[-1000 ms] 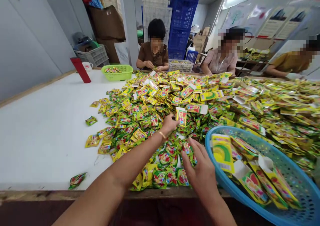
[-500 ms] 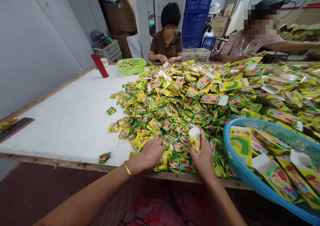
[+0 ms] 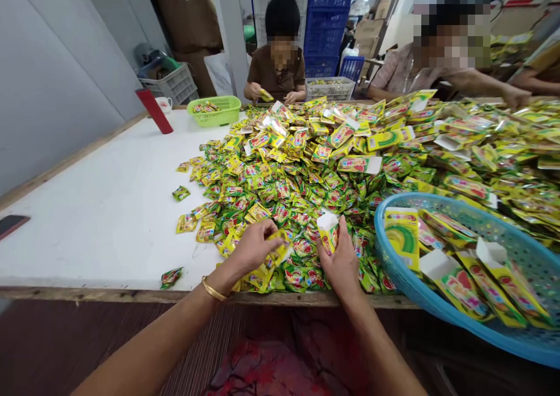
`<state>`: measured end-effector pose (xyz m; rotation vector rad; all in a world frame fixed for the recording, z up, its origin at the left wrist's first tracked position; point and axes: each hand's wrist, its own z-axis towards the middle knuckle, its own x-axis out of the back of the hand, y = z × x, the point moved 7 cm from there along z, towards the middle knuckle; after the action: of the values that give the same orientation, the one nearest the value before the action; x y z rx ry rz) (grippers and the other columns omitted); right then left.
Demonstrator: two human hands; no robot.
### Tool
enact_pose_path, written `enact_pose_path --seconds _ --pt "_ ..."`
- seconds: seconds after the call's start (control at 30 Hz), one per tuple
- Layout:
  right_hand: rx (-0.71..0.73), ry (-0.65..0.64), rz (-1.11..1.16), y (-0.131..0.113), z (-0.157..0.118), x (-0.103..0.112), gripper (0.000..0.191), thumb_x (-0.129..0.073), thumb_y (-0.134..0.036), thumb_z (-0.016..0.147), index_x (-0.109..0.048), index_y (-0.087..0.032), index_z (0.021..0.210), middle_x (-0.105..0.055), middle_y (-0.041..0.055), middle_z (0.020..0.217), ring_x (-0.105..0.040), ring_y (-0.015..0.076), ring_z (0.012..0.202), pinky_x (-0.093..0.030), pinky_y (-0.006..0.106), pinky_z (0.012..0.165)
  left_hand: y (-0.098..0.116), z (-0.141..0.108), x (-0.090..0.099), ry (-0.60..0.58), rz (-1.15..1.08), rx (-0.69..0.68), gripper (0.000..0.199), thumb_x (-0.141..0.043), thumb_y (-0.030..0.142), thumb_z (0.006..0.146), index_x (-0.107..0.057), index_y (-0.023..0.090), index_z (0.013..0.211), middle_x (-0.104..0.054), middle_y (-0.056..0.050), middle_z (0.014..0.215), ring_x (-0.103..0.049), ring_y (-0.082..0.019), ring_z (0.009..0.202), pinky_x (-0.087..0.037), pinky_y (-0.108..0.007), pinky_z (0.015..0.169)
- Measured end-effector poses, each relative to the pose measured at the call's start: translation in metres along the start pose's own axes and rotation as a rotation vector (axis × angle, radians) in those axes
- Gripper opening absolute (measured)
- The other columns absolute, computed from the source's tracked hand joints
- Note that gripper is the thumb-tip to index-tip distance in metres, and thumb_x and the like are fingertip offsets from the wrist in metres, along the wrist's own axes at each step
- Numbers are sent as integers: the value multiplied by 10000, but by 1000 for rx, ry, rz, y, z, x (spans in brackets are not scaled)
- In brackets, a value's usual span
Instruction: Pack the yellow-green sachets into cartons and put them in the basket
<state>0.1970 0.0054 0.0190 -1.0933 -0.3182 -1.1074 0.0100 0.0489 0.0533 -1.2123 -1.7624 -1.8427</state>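
Observation:
My left hand (image 3: 255, 246), with a gold bangle on the wrist, pinches a small yellow candy packet (image 3: 279, 248) just above the heap. In my right hand (image 3: 340, 263) is a small yellow carton (image 3: 328, 231), its white top flap raised toward the far side. The fingers wrap its sides. Around both hands spreads a heap of small green and yellow candy packets (image 3: 280, 192) on the white table. Close by my right hand stands a blue plastic basket (image 3: 380, 250) holding several yellow cartons (image 3: 401, 235), some with flaps up.
A loose packet (image 3: 171, 277) lies by the front wooden edge (image 3: 109, 294). Farther back are a red cylinder (image 3: 154, 111), a white mug (image 3: 165, 104) and a green basket (image 3: 215, 116). A phone (image 3: 13, 225) lies at left. Two people (image 3: 276, 69) sit across the table, with part of another at far right.
My left hand has lifted from the heap with a yellow packet in its fingers. My right hand keeps hold of the carton. The whole view has shifted slightly.

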Motion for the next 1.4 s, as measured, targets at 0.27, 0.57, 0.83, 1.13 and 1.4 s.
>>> enact_pose_path --seconds 0.27,0.57,0.83,1.13,1.4 --pt "176 -21 -146 -16 -2 2 719 -425 -530 871 -214 -140 1437 -550 130 991 -530 259 879 -456 373 727 24 -30 -63 -244 457 -309 123 -581 249 805 -573 185 909 -568 -89 1037 -503 -246 999 -412 -362 860" --pt "272 -55 -195 -24 -9 -5 522 -455 -435 880 -410 -160 1321 -549 103 932 -529 219 805 -439 330 694 23 -27 -62 -301 497 -283 215 -602 217 759 -581 169 968 -548 -102 1089 -478 -259 1051 -409 -380 909" --pt "252 -57 -198 -26 -9 -2 507 -465 -411 883 -412 -158 1319 -580 116 1012 -546 230 883 -456 335 743 9 -19 -35 -114 -65 -138 200 -579 176 700 -574 182 900 -611 -16 846 -539 -166 782 -447 -287 744" --pt "430 -130 -174 -41 -17 -10 575 -456 -377 884 -331 -124 1385 -564 143 1065 -527 236 964 -449 341 789 0 44 -16 301 -884 50 194 -655 294 585 -550 157 674 -534 44 609 -461 -96 560 -390 -216 554" --pt "353 -116 -210 -34 -15 -9 568 -446 -359 880 -343 -105 1377 -565 141 1004 -531 237 920 -456 343 763 17 36 -37 339 -645 33 109 -593 268 645 -562 165 663 -524 43 596 -434 -95 572 -360 -206 556"
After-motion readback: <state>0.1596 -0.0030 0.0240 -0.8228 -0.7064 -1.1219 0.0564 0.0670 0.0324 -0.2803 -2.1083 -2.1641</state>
